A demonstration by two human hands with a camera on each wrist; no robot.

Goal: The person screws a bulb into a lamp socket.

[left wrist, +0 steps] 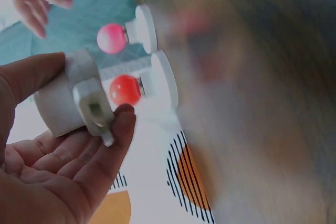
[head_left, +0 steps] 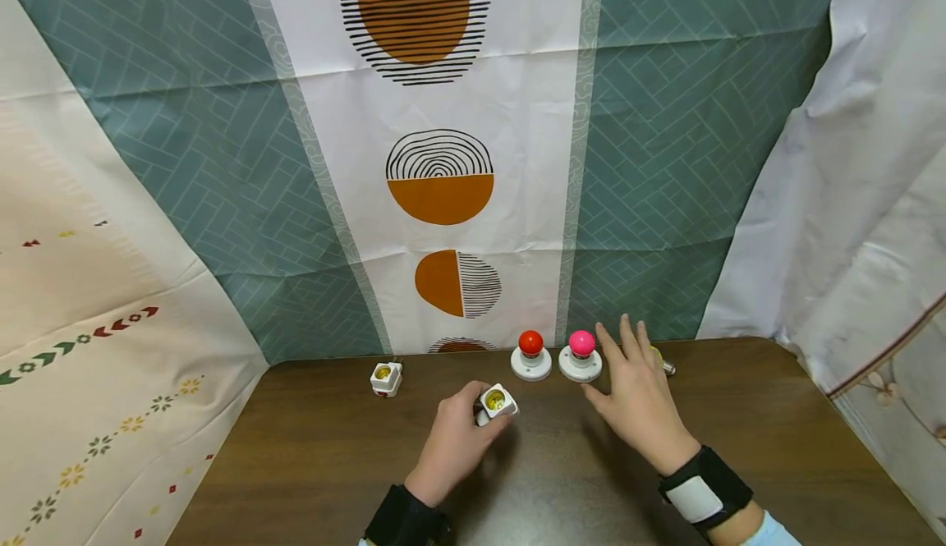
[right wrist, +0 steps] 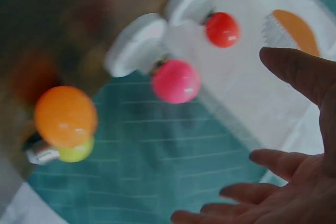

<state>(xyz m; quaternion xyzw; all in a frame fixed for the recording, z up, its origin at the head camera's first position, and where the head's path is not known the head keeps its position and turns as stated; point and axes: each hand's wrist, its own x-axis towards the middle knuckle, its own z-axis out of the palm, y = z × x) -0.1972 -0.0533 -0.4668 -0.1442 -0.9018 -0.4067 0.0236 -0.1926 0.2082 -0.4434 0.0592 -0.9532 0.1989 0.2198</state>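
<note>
My left hand (head_left: 452,446) holds a white plug-in bulb socket (head_left: 497,399) above the table, its gold-coloured inside facing up in the head view. The left wrist view shows the socket's side and a plug pin (left wrist: 107,138), with thumb and fingers around it. My right hand (head_left: 641,402) is spread and holds nothing. It hovers beside a pink bulb (head_left: 581,342) in a round white base (head_left: 580,369). A red bulb (head_left: 530,342) stands in a similar base (head_left: 530,368) to the left. In the right wrist view an orange bulb (right wrist: 66,115) partly covers a yellow bulb (right wrist: 79,151).
Another white socket (head_left: 386,378) sits at the back left of the brown wooden table (head_left: 310,456). Behind the table's back edge hangs a green and white patterned cloth (head_left: 532,160). Pale cloths hang at left (head_left: 89,349) and right (head_left: 872,201).
</note>
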